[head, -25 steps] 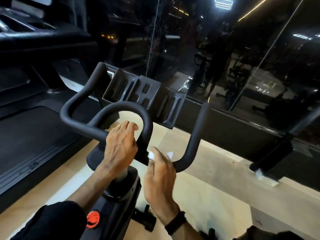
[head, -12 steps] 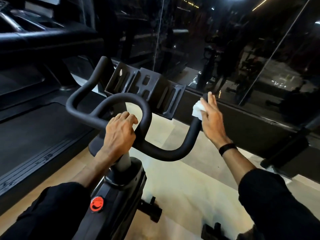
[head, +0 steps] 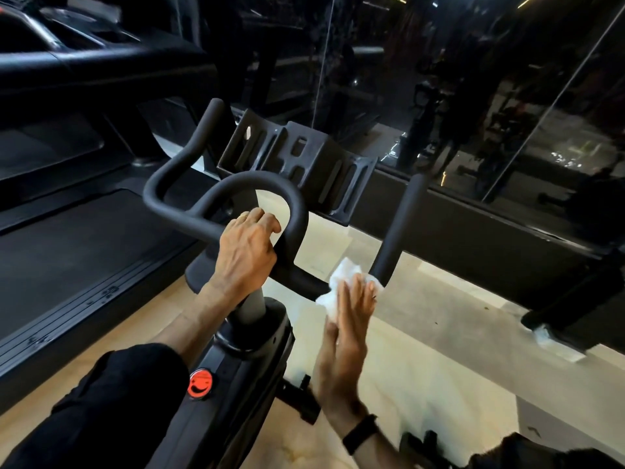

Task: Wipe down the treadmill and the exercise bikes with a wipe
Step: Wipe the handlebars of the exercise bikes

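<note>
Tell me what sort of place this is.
Most likely a gym: a black exercise bike with curved matte handlebars, a black treadmill with a wide dark belt beside it, and dark glass wall panels reflecting more equipment.

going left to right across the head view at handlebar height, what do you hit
treadmill → left handlebar horn → left hand gripping the centre loop → white wipe under the right hand → right handlebar horn → glass wall

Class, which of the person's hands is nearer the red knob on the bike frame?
Left. The left hand grips the handlebar above the red knob; the right hand presses the wipe farther right.
</note>
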